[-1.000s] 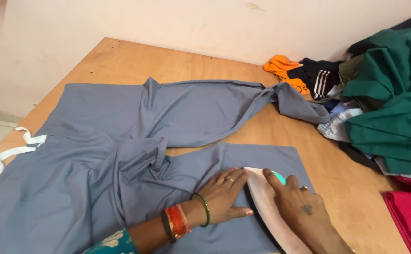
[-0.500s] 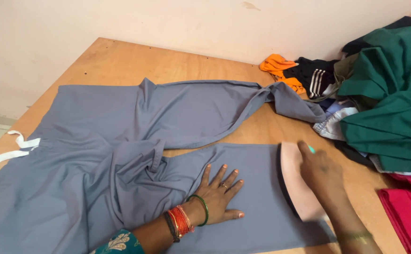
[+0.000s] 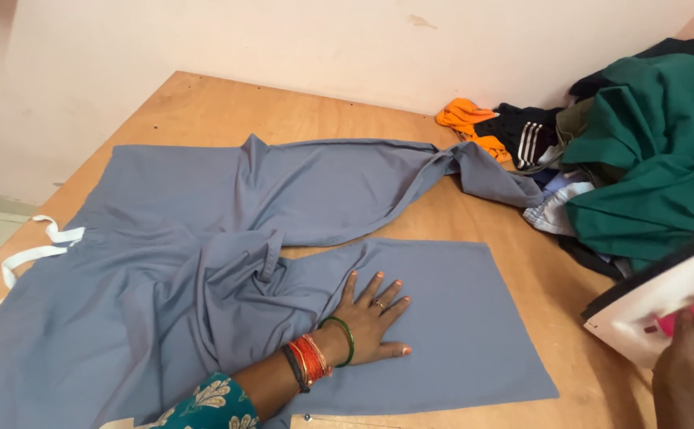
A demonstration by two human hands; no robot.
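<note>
The left hand (image 3: 371,318) lies flat, fingers spread, pressing the grey garment (image 3: 228,270) onto the tabletop (image 3: 204,111); the right hand (image 3: 693,373) grips the white iron (image 3: 665,306), lifted off beside the clothes pile (image 3: 641,159); ironing seems mid-pass.

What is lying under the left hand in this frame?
The left hand lies flat, fingers spread, on the grey garment, on its smooth leg panel. Under that cloth is the wooden table; the part directly beneath is covered and cannot be seen.
</note>
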